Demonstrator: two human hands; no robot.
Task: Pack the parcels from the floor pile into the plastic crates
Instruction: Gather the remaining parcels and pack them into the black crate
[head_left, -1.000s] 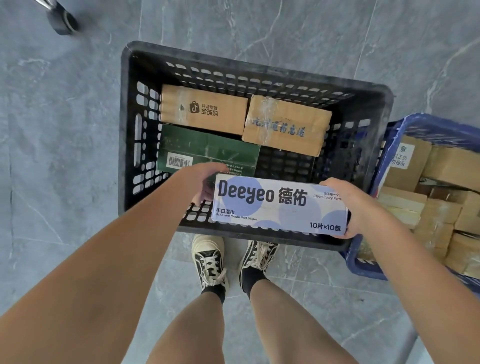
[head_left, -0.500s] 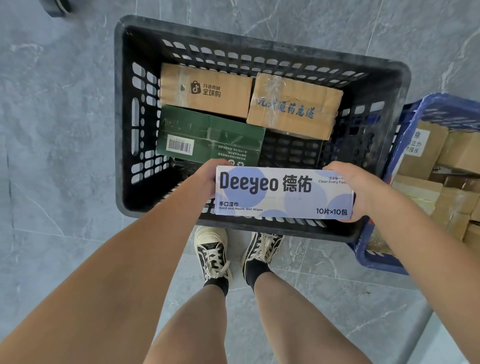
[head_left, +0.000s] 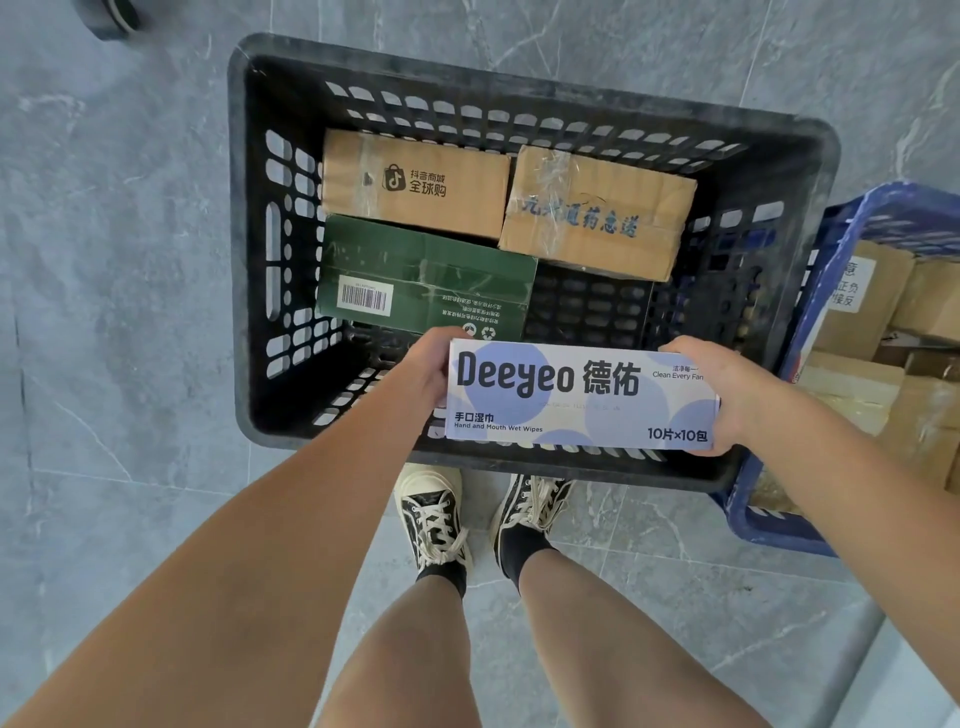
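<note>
Grey marble floor tiles (head_left: 130, 291) are filling the head view as we are standing over a black plastic crate (head_left: 249, 260), our sneakers (head_left: 434, 522) just behind its near wall. We are holding a white-and-blue wet wipes box (head_left: 579, 397) level over the crate's near edge: our left hand (head_left: 428, 371) is gripping its left end with curled fingers, our right hand (head_left: 724, 392) is gripping its right end, thumb on top. Inside the crate, a brown carton with a shopping-bag logo (head_left: 415, 182) and a taped brown carton with blue writing (head_left: 597, 213) are lying along the far wall, a green carton (head_left: 426, 283) in front of the first. A blue crate (head_left: 831, 322) of brown parcels (head_left: 852, 389) is touching the black one at right.
</note>
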